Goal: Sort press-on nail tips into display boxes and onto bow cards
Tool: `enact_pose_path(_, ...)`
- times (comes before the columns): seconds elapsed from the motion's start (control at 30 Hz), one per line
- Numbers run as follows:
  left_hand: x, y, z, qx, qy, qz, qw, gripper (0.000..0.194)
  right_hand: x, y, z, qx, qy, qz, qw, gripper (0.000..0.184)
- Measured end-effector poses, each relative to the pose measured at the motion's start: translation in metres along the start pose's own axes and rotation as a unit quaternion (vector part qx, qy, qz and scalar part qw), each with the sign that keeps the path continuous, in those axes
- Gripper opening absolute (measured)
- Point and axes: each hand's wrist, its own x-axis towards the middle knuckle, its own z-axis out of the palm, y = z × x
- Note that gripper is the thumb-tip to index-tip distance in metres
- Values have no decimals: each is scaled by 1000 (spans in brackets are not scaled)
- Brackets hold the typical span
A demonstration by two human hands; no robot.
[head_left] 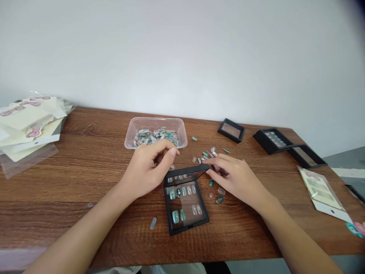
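The right hand (235, 180) touches a black case (185, 203) of press-on nails (175, 216), the left hand (146, 169) just beside it.

On wooden table (71, 220) — plastic tub (155, 121) of press-on nails (156, 136) at rear centre, display case (185, 227) before it — packets (28, 121) far left, further cases (272, 140) right

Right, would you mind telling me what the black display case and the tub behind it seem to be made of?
The black display case looks like matte black plastic around a clear, glossy panel, as the nails show through it. The tub looks like thin, clear plastic, with see-through walls and a moulded rim.
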Motion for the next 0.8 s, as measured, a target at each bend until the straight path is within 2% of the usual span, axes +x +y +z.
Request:
enact_pose_path(0.17, 0, -1, 0, 1, -5, -5, 1000, 25, 0, -2, 4, -19, -12, -25, 999, 21)
enact_pose_path(0.4, -1, 1, -1, 3, -9, -13, 1000, 25, 2, 2, 0, -7, -13, 57, 998, 28)
enact_pose_path(0.57, -1, 0, -1, 2, -9, -16, 1000, 24, 4, 9, 1, -16, -22, 74, 997, 28)
enact_pose_path(0.8, -1, -1, -2, 7, -7, -18, 1000, 24, 5, 8, 1, 2, -25, 87, 996, 20)
